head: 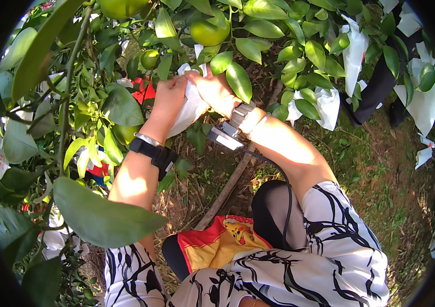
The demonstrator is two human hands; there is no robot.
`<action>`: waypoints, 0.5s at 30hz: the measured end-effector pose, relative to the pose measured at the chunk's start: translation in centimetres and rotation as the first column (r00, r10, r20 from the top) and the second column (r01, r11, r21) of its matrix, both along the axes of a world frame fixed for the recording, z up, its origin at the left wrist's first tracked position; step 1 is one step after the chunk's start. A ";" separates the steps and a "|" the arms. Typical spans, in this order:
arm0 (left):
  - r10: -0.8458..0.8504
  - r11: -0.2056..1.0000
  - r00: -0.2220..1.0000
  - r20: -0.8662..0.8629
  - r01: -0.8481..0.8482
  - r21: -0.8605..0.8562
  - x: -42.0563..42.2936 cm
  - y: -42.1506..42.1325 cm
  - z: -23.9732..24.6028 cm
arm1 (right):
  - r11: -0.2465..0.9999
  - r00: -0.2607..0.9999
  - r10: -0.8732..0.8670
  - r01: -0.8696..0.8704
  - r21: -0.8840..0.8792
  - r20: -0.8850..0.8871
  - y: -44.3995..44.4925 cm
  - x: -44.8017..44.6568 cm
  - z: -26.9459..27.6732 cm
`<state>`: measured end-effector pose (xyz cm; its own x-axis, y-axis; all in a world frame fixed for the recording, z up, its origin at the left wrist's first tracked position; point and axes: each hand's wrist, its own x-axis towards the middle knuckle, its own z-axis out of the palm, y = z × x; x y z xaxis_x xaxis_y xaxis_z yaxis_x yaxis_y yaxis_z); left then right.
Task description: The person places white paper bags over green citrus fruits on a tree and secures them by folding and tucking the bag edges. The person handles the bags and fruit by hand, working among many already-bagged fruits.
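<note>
Both of my hands meet at the top of a white paper bag [190, 103] among the citrus leaves. My left hand [169, 94] pinches the bag's gathered upper edge from the left. From the right, my right hand [215, 90] grips the same edge, its fingertips partly hidden by the paper and leaves. The bag hangs down between my wrists; whether a fruit is inside cannot be seen. Just above my hands hang a green citrus fruit [210, 32] and a smaller green fruit [150, 59]. Another green fruit [125, 133] sits behind leaves beside my left wrist.
A leafy branch [72, 76] and a large leaf [106, 213] hang close on the left. More white paper bags [326, 107] hang at the right, near a dark-clothed person's limb [372, 88]. A wooden stick [227, 188] lies on the ground. A cable [284, 172] runs from my right wrist device.
</note>
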<state>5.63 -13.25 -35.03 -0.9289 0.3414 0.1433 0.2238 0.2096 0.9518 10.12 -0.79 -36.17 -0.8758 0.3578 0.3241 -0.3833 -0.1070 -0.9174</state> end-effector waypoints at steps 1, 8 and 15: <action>-0.009 0.998 0.999 -0.031 0.007 -0.055 -0.3 0.0 -0.1 | 0.999 0.996 -0.026 0.029 0.032 -0.083 -0.1 -0.2 -0.1; 0.123 0.968 0.934 -0.335 -0.188 -0.167 -1.0 -0.1 -1.2 | 0.973 0.985 0.147 -0.127 0.195 -0.091 0.3 -2.8 -3.5; 0.059 0.997 0.998 0.038 -0.061 0.050 -0.6 0.1 -1.4 | 0.950 0.947 0.304 -0.293 0.107 -0.104 0.9 -3.3 -5.4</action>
<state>4.99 -13.13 -36.43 -0.9525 0.2778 0.1248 0.1772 0.1721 0.9690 6.81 0.10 -41.59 -0.8918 0.0505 0.4496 -0.4518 -0.1528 -0.8789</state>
